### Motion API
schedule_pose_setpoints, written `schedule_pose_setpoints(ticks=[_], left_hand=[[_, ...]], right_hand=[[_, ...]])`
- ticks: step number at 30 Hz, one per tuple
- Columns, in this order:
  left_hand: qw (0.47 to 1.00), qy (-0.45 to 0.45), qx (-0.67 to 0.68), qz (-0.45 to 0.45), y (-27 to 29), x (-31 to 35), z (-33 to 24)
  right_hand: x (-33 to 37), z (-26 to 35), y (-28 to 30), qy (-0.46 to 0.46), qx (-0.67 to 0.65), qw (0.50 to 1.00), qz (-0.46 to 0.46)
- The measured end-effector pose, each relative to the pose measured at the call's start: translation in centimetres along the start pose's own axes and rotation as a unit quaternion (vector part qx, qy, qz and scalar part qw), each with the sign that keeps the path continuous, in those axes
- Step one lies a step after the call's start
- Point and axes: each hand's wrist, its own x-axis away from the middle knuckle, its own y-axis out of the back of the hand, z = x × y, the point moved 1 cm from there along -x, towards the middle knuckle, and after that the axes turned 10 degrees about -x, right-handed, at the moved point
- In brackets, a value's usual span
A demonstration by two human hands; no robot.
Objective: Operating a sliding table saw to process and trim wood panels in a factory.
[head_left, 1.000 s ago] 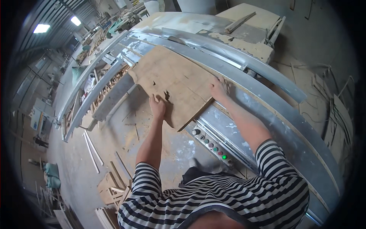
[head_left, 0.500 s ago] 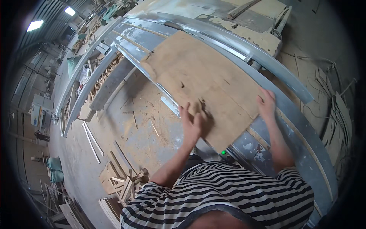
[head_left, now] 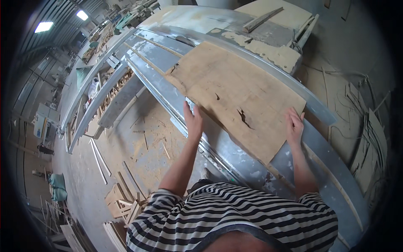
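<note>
Two rectangular ceiling lamps (head_left: 43, 27) glow beneath a ribbed roof (head_left: 26, 47), past the far left corner of the metal machine table (head_left: 228, 153). Along its left edge, sawdust (head_left: 156, 131) and wood offcuts (head_left: 131, 206) litter the grey floor (head_left: 79, 180).

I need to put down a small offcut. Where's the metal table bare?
The metal table is bare between its front edge and the wooden board, right of the left hand, and right of the right hand. Crowded: its board-covered middle.
</note>
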Motion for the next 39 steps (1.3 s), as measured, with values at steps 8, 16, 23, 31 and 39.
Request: schedule_pose_setpoints(ticks=[8, 16, 23, 31, 39], left_hand=[[0.99, 0.021, -0.119, -0.072, -6.7, -2.2, -0.7], [0.981, 0.042, -0.179, -0.059, -6.4, -1.9, -1.0], [0.983, 0.026, -0.171, -0.054, -5.3, -5.5, 0.1], [0.985, 0.051, -0.156, -0.05, -4.0, -9.1, 1.1], [0.974, 0.037, -0.213, -0.074, -2.8, -11.2, 2.9]], right_hand=[[-4.6, 0.9, 2.2, 0.164, -0.038, 0.976, 0.141], [-5.8, 0.3, 1.7, 0.23, -0.035, 0.956, 0.179], [-7.6, 0.3, -1.6, 0.217, -0.058, 0.958, 0.178], [-9.4, 0.8, -5.4, 0.217, -0.069, 0.958, 0.176], [-10.2, 1.6, -7.8, 0.202, -0.065, 0.96, 0.18]])
